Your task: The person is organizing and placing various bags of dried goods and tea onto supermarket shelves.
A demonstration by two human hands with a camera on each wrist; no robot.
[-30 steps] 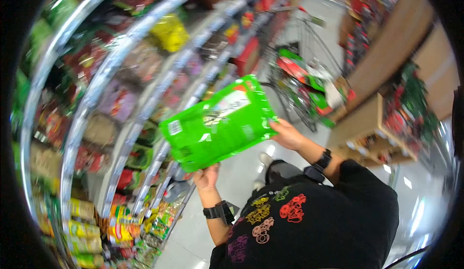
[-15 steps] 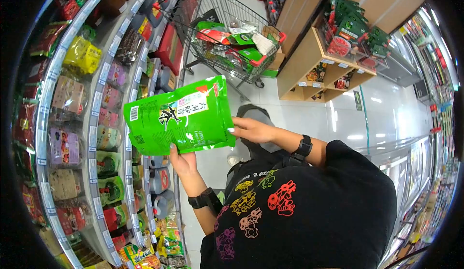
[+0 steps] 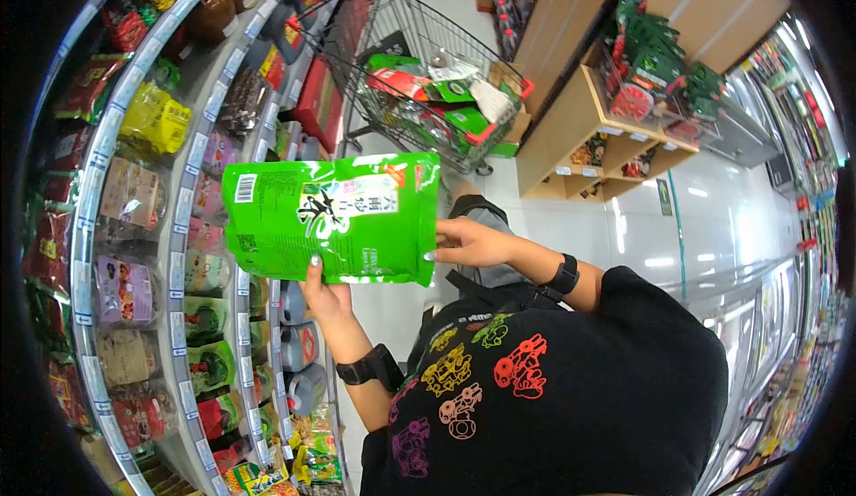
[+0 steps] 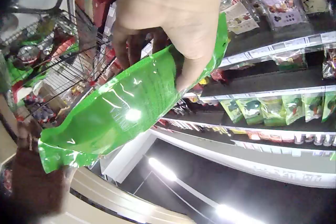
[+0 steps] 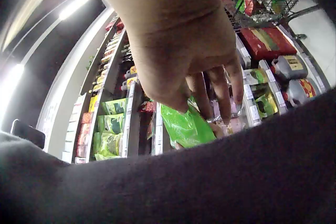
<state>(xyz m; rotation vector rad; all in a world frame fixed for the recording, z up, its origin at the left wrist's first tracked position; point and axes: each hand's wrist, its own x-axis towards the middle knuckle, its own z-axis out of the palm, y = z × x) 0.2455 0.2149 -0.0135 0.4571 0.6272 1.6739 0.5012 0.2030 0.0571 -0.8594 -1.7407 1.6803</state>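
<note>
A bright green pouch of tea (image 3: 294, 228) with a barcode, small print and a large tea character is held level before the chest. My left hand (image 3: 328, 300) grips its lower edge, thumb on the printed side and the other fingers hidden behind. At the pouch's right end, my right hand (image 3: 473, 243) pinches the edge, the thumb nail showing on the near side. The left wrist view shows the left thumb (image 4: 193, 71) pressing the glossy film. In the right wrist view the right fingers hang beside the pouch (image 5: 186, 127).
Tall shelves (image 3: 174, 255) of bagged dry goods run along the left. Beyond the pouch stands a wire shopping cart (image 3: 428, 28) with several packages in it. A wooden display stand (image 3: 557, 130) with dark green packs is at the right, on a shiny tiled floor (image 3: 615, 237).
The head view has turned to the right and steadied, so the cart appears further left than a second ago. The pouch has tilted to nearly level, with both hands still on it.
</note>
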